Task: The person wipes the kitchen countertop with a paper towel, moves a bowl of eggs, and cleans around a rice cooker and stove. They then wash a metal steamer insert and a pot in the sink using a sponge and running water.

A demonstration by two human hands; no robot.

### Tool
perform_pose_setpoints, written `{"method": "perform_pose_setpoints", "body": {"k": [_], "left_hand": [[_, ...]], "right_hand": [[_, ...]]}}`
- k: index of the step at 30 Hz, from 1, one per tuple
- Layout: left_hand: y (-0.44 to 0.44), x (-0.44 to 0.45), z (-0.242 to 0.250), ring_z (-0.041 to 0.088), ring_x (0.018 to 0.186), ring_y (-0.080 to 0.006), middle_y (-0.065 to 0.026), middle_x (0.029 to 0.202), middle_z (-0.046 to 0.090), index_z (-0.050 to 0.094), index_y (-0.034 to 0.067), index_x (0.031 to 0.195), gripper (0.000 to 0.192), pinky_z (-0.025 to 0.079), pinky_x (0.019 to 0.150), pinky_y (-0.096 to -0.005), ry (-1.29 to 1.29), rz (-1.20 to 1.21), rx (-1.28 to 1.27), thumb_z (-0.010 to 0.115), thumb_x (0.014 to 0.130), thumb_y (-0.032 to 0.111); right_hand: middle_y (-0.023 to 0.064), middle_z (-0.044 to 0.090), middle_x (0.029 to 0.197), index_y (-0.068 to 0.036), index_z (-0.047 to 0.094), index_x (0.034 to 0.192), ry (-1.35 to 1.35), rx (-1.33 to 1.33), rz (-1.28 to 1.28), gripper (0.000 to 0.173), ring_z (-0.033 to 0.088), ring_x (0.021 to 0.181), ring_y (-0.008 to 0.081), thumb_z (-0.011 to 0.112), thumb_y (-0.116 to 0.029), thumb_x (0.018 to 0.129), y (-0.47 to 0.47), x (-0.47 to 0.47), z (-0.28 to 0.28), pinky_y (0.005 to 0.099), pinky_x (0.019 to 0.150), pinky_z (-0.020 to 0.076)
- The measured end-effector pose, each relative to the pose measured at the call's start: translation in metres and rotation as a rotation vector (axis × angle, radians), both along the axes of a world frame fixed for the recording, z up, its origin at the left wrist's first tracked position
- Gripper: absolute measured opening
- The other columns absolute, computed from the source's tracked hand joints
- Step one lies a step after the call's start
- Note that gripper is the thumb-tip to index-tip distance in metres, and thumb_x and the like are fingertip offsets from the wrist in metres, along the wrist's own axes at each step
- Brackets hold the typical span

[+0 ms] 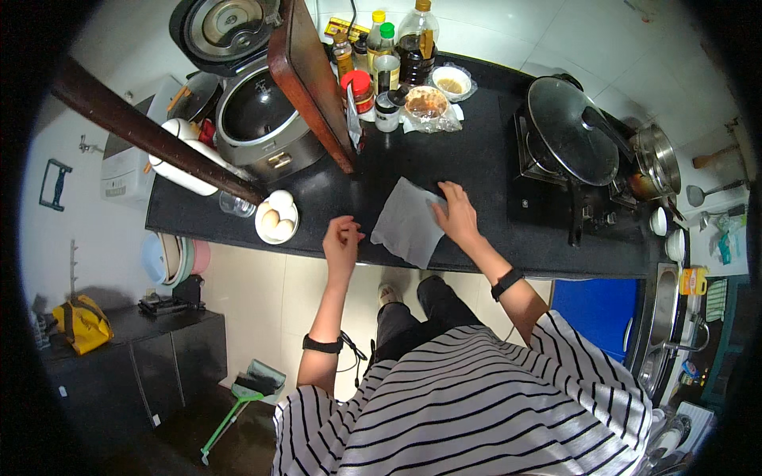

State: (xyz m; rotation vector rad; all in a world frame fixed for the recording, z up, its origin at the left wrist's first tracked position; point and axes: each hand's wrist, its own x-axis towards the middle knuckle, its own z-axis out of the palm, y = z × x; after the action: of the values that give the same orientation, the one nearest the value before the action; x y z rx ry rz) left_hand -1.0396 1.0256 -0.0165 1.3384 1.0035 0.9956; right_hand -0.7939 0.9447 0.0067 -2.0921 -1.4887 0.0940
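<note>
A thin whitish sheet (pixel 408 221), perhaps paper or a wipe, lies crookedly on the black countertop (pixel 411 157), one corner at the front edge. My right hand (pixel 459 217) rests at the sheet's right edge, thumb and fingers apart, touching it without a visible grip. To the left of the sheet my left hand (pixel 342 241) hovers near the counter's front edge with loosely bent fingers and nothing visible in them. Further left stands a white bowl (pixel 277 240) holding several eggs (pixel 271 219), close to a clear glass (pixel 237 204).
An open rice cooker (pixel 268 143) stands behind an upright wooden board (pixel 309 77). Sauce bottles (pixel 417 50), jars and a food bowl (pixel 426 102) line the back. Rightward, a lidded wok (pixel 571 131) sits on the stove, its handle (pixel 574 214) reaching forward, beside a steel pot (pixel 655 160).
</note>
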Motion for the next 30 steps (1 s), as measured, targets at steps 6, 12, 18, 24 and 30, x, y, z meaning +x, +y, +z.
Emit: {"method": "perform_pose_setpoints", "body": {"k": [6, 12, 18, 24, 30], "left_hand": [[-0.004, 0.017, -0.035, 0.058, 0.065, -0.0227, -0.0111, 0.078, 0.056, 0.057, 0.000, 0.098, 0.015, 0.047, 0.059, -0.0312, 0.484, 0.078, 0.463, 0.056, 0.083, 0.003], [-0.005, 0.023, -0.039, 0.054, 0.064, -0.0270, -0.0114, 0.074, 0.051, 0.058, 0.001, 0.091, 0.012, 0.044, 0.058, -0.0352, 0.628, 0.034, 0.454, 0.055, 0.080, 0.004], [0.002, 0.019, -0.035, 0.052, 0.059, -0.0251, -0.0111, 0.070, 0.049, 0.058, -0.001, 0.090, 0.013, 0.044, 0.054, -0.0344, 0.649, -0.064, 0.524, 0.056, 0.078, 0.001], [0.005, 0.016, -0.038, 0.051, 0.058, -0.0244, -0.0096, 0.068, 0.048, 0.058, 0.000, 0.090, 0.012, 0.043, 0.053, -0.0342, 0.695, -0.042, 0.540, 0.056, 0.078, 0.003], [0.004, 0.019, -0.044, 0.051, 0.057, -0.0232, -0.0086, 0.067, 0.048, 0.057, 0.002, 0.087, 0.010, 0.042, 0.052, -0.0331, 0.702, 0.003, 0.552, 0.056, 0.077, 0.002]], "right_hand": [[0.0205, 0.032, 0.139, -0.003, 0.038, 0.132, -0.092, -0.157, 0.199, 0.060, 0.032, 0.127, 0.0368, 0.060, -0.025, 0.081, 0.024, -0.057, -0.052, 0.0472, 0.103, 0.0264], [0.0157, 0.026, 0.145, -0.004, 0.033, 0.136, -0.206, -0.035, 0.411, 0.056, 0.023, 0.133, 0.0323, 0.045, -0.033, 0.090, 0.136, -0.013, -0.078, 0.0495, 0.106, 0.0197], [0.0137, 0.025, 0.146, -0.005, 0.033, 0.137, -0.221, -0.143, 0.421, 0.062, 0.022, 0.134, 0.0303, 0.047, -0.039, 0.088, 0.110, 0.025, -0.067, 0.0475, 0.108, 0.0170], [0.0127, 0.023, 0.147, -0.010, 0.031, 0.138, -0.177, -0.118, -0.027, 0.066, 0.020, 0.136, 0.0291, 0.051, -0.042, 0.084, 0.078, 0.139, -0.084, 0.0523, 0.107, 0.0145], [0.0167, 0.023, 0.145, -0.002, 0.028, 0.137, -0.234, -0.133, -0.401, 0.063, 0.019, 0.135, 0.0316, 0.047, -0.036, 0.087, 0.141, 0.166, -0.084, 0.0523, 0.106, 0.0182]]}}
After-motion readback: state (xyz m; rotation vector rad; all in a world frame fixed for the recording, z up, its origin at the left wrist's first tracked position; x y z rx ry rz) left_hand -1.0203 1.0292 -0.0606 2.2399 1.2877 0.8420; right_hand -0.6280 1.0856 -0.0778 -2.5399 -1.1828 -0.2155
